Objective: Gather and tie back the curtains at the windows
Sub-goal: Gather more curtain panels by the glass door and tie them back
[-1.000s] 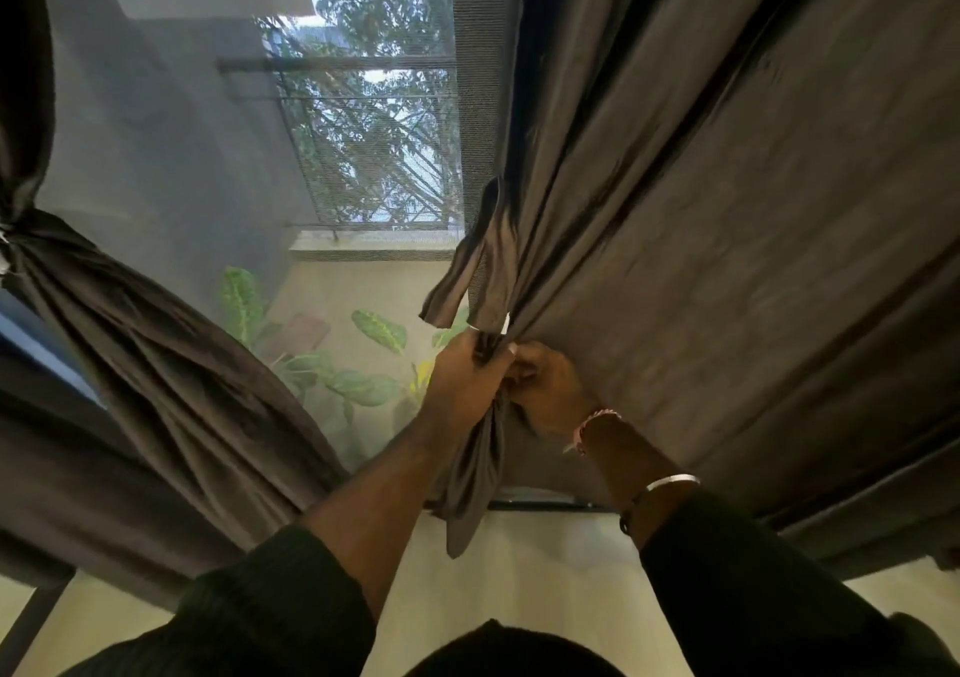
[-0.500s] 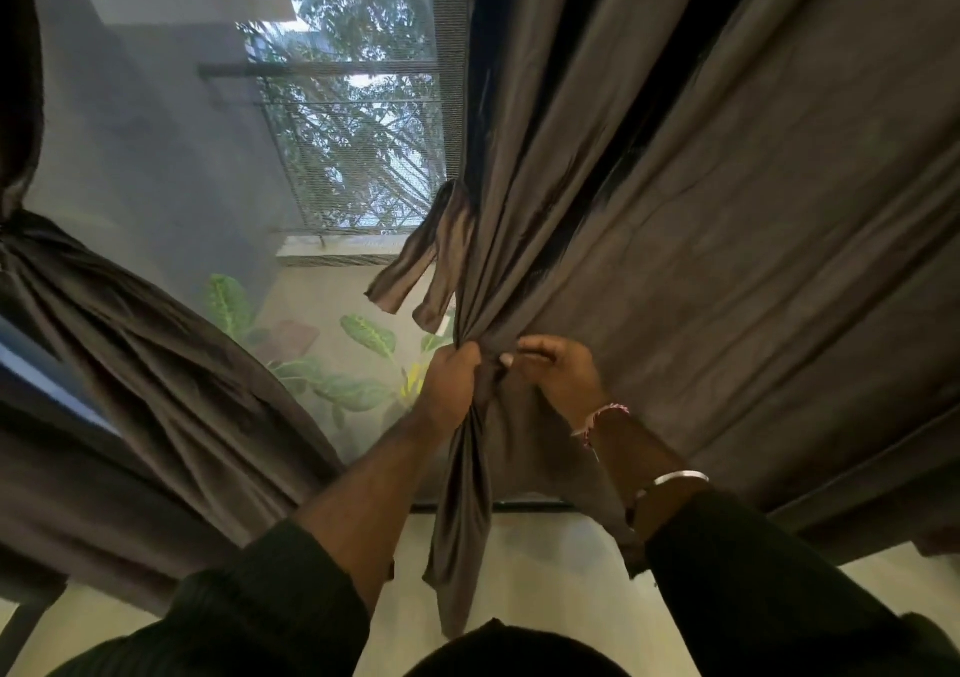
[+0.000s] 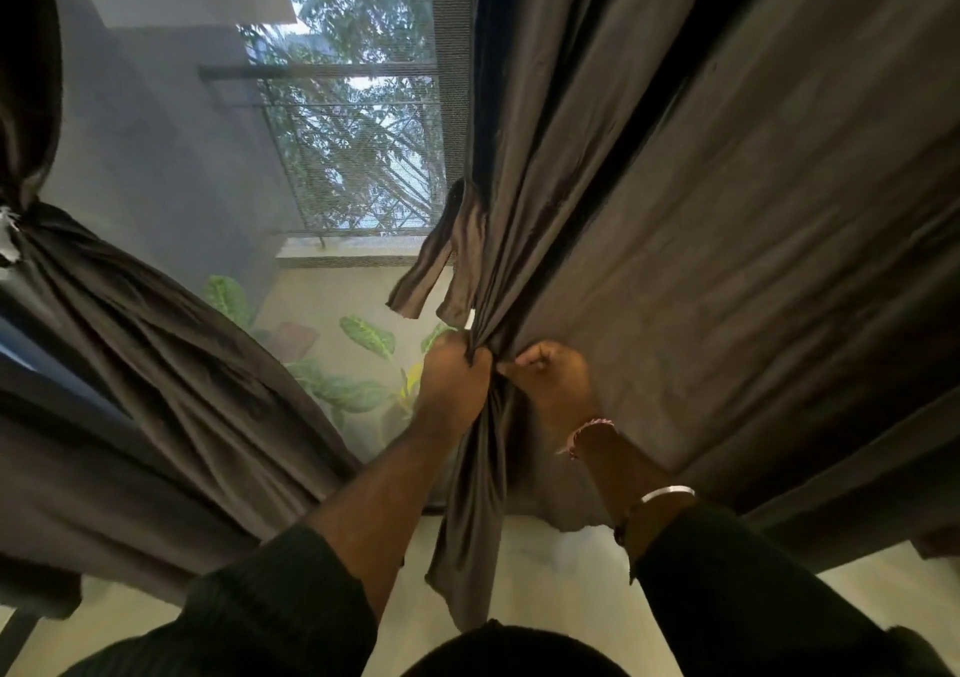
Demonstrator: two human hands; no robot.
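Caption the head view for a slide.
Left hand and right hand bunch the right curtain; left curtain already tied.

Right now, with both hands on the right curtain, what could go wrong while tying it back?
1. The left hand grips only the leading edge of the right curtain; most of the fabric is still spread wide, so the gathered bundle may be incomplete.
2. The tie straps hang loose above both hands; reaching for them may mean loosening one grip, and the gathered folds could slip out.
3. The right hand only pinches fabric, which is probably a weak hold.
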